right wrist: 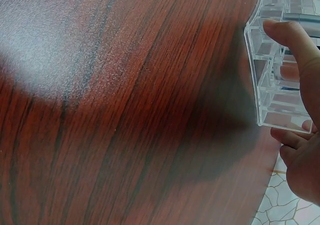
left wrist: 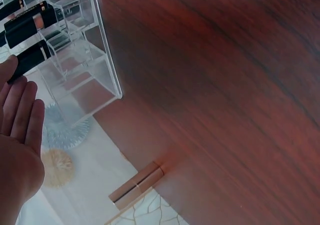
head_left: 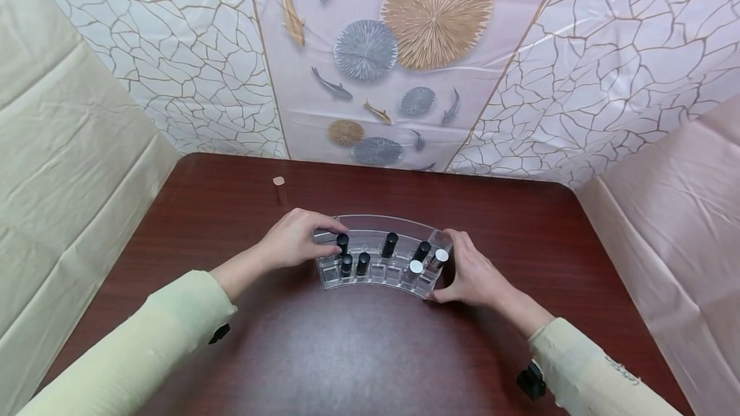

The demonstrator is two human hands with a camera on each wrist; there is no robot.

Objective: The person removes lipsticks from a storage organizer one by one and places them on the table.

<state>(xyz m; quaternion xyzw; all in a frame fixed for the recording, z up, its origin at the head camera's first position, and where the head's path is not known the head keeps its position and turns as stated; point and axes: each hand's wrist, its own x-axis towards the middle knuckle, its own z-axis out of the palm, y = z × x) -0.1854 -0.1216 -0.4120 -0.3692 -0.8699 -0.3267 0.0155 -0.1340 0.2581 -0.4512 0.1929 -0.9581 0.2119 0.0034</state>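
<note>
A clear, curved acrylic lipstick organizer (head_left: 378, 273) sits on the table between both hands. At its left end my left hand (head_left: 300, 236) pinches a black lipstick tube (head_left: 342, 242) between thumb and fingers. In the left wrist view, the thumb and fingertips meet at that black tube's end (left wrist: 31, 61). My right hand (head_left: 474, 268) grips the organizer's right end, thumb at the front edge and fingers behind. The right wrist view has that thumb (right wrist: 287, 32) over the clear compartments. Several other black tubes (head_left: 390, 245) and two silver-topped tubes (head_left: 414, 269) stand in the slots.
A rose-gold tube (head_left: 280, 186) stands alone on the dark wooden table (head_left: 347, 345), behind and left of the organizer. Patterned fabric (head_left: 370, 114) hangs along the table's back edge, and pale cloth walls (head_left: 58, 178) flank it.
</note>
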